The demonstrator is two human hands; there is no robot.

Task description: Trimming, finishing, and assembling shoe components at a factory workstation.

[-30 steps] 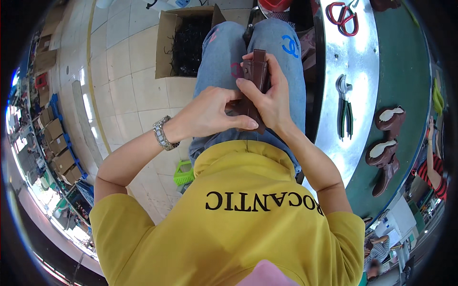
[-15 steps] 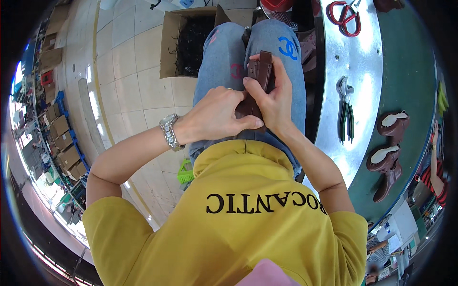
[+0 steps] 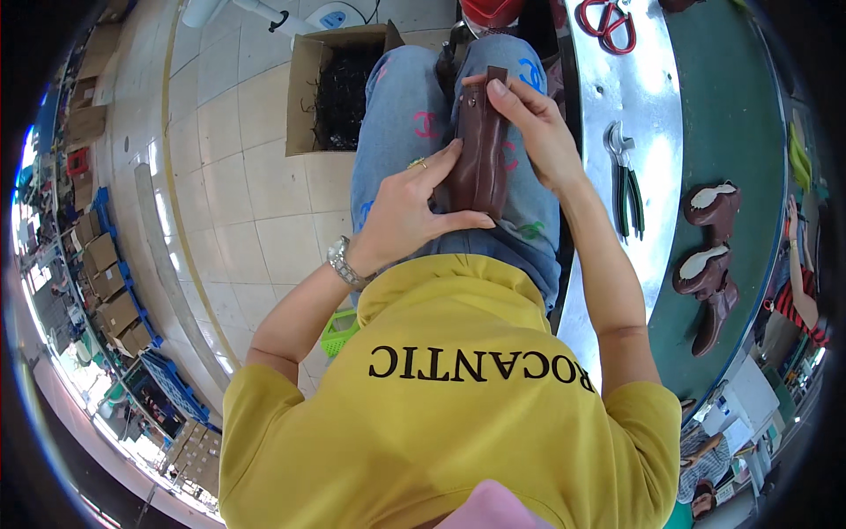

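Note:
A brown leather shoe upper (image 3: 478, 159) with a strap end and a small round stud near its top lies over my thighs. My left hand (image 3: 407, 210) grips its lower part from the left, thumb along the bottom edge and index finger up the side. At the upper end my right hand (image 3: 542, 137) pinches the strap between thumb and fingers. The far side of the upper is hidden.
On my right is a metal bench top (image 3: 630, 106) with green-handled pliers (image 3: 626, 181) and red-handled scissors (image 3: 608, 25). Beyond, brown shoes (image 3: 705, 269) lie on a green surface (image 3: 749, 106). A cardboard box (image 3: 304, 97) of black scraps stands left of my knees.
The upper now shows more of its length. My left hand has spread lower along its side, and my right hand has shifted up and right to the strap end.

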